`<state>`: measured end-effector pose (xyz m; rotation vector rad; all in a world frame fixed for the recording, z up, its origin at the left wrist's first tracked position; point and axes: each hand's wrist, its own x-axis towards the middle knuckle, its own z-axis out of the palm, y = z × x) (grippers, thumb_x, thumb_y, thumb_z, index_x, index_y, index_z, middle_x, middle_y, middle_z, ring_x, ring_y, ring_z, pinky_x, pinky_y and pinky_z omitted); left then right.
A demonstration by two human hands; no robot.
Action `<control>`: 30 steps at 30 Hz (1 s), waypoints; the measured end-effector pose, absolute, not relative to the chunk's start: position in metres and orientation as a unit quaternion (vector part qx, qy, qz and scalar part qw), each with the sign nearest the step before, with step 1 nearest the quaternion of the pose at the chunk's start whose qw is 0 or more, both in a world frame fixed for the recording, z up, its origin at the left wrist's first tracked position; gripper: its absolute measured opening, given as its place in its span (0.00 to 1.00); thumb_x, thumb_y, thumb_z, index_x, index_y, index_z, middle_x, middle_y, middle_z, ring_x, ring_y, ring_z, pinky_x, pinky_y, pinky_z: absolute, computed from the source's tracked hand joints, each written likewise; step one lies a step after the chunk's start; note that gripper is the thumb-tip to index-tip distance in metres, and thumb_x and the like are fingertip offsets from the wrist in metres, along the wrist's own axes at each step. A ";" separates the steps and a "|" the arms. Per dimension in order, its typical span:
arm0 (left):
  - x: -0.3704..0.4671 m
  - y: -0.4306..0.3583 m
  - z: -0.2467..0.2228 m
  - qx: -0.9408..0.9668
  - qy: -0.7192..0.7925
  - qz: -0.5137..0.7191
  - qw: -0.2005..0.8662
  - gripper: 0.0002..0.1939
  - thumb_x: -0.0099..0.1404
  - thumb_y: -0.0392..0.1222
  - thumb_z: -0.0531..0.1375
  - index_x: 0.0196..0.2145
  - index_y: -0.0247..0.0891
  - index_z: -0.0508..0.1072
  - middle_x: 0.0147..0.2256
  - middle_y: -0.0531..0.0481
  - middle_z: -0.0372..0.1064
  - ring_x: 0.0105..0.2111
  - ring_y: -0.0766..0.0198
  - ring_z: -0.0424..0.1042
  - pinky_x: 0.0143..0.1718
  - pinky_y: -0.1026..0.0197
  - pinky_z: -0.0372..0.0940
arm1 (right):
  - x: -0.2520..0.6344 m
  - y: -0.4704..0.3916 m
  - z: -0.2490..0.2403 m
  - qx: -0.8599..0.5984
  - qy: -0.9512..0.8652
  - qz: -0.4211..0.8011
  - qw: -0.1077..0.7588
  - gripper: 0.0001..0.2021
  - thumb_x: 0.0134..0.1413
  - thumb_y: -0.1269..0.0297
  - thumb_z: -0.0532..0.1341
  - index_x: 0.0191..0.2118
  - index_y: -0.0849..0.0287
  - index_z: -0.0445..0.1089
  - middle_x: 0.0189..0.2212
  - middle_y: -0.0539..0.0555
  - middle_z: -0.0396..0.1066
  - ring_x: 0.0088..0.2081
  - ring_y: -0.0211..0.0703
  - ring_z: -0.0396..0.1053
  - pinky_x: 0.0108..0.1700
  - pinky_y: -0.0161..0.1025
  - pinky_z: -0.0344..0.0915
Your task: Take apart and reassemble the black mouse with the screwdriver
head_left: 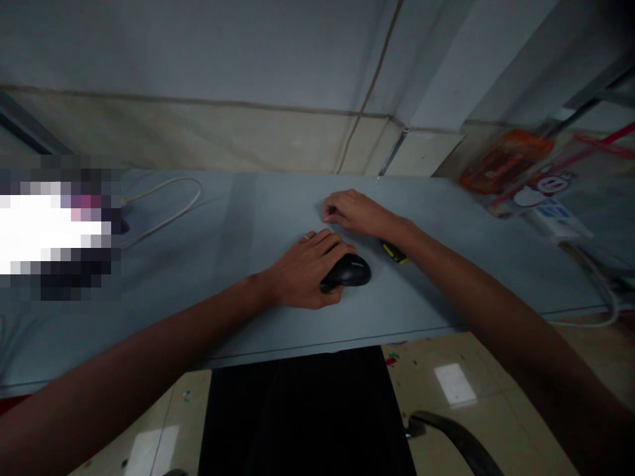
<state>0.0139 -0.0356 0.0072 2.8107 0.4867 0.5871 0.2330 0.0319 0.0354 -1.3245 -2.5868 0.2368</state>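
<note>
A black computer mouse (351,271) lies on the grey-blue table (268,198), its rounded end pointing right. My left hand (312,268), with a ring on one finger, is wrapped over the mouse from the left. Just beyond it, my right hand (350,210) rests on its side on the tabletop with the fingers curled in. Whatever those fingers hold, if anything, is hidden. A small black and yellow object (394,252) lies under my right wrist, mostly covered by the forearm.
A white cable (186,205) loops on the table at the left, beside a pixelated area. An orange packet (510,165) and a clear plastic bag (546,185) are at the right. A wall (223,135) bounds the back. A chair armrest (446,430) shows below.
</note>
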 end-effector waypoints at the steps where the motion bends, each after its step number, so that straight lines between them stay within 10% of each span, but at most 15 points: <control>1: 0.014 -0.035 0.007 0.959 0.166 0.200 0.116 0.28 0.63 0.49 0.61 0.59 0.38 0.65 0.54 0.39 0.69 0.56 0.47 0.68 0.61 0.41 0.67 | 0.242 0.028 0.038 -0.459 -0.878 0.071 0.116 0.05 0.64 0.67 0.61 0.39 0.60 0.75 0.37 0.57 0.77 0.39 0.44 0.69 0.45 0.42 0.61; 14: 0.018 -0.027 0.001 0.915 0.274 0.245 0.167 0.39 0.63 0.57 0.70 0.64 0.41 0.61 0.57 0.40 0.66 0.58 0.46 0.66 0.63 0.40 0.65 | 0.272 -0.015 0.049 -0.470 -0.853 0.061 0.219 0.18 0.70 0.50 0.57 0.40 0.57 0.77 0.40 0.58 0.78 0.43 0.50 0.74 0.50 0.49 0.67; 22: 0.019 -0.021 -0.003 0.879 0.288 0.296 0.238 0.49 0.50 0.59 0.79 0.61 0.42 0.62 0.55 0.42 0.68 0.55 0.47 0.70 0.60 0.44 0.68 | 0.253 -0.049 0.057 -0.390 -0.900 0.127 0.146 0.29 0.58 0.45 0.69 0.60 0.53 0.72 0.53 0.57 0.78 0.53 0.53 0.76 0.56 0.49 0.68; 30: 0.018 -0.023 0.001 0.898 0.268 0.275 0.216 0.41 0.57 0.56 0.76 0.60 0.41 0.62 0.56 0.41 0.68 0.56 0.50 0.71 0.59 0.46 0.68 | 0.258 -0.053 0.064 -0.418 -0.893 0.095 0.139 0.23 0.57 0.45 0.67 0.55 0.47 0.76 0.49 0.53 0.81 0.47 0.53 0.79 0.52 0.50 0.71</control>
